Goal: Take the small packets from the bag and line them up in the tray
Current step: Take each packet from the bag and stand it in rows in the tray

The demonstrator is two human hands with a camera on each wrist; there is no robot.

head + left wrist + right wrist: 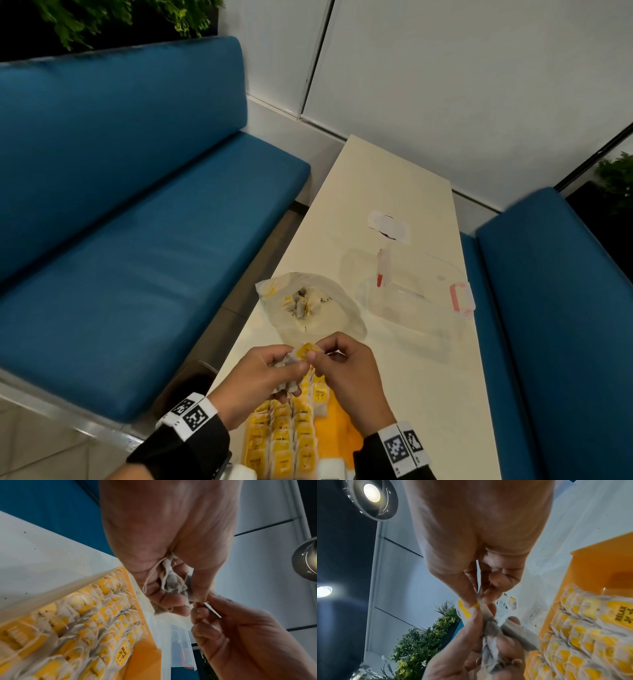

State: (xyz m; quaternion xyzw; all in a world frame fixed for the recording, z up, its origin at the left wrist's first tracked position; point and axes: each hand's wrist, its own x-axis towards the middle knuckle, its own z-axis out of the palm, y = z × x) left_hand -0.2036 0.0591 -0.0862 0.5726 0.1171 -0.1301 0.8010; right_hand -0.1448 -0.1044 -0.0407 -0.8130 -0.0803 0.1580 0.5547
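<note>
Over the near end of the orange tray (337, 423) my left hand (289, 375) grips a small bunch of grey tea-bag packets (173, 580) with loose strings. My right hand (317, 353) pinches the yellow-tagged packet (306, 351) at the top of that bunch, thumb against forefinger, as the right wrist view shows (477, 602). Rows of yellow-labelled packets (284, 440) stand packed in the tray's left part. The clear plastic bag (310, 308) lies open just beyond my hands, with several packets (303, 303) inside.
A clear lidded box with red clips (423, 286) sits to the right of the bag on the narrow white table (428, 394). A white paper (388, 226) lies farther back. Blue benches (137, 240) flank the table on both sides.
</note>
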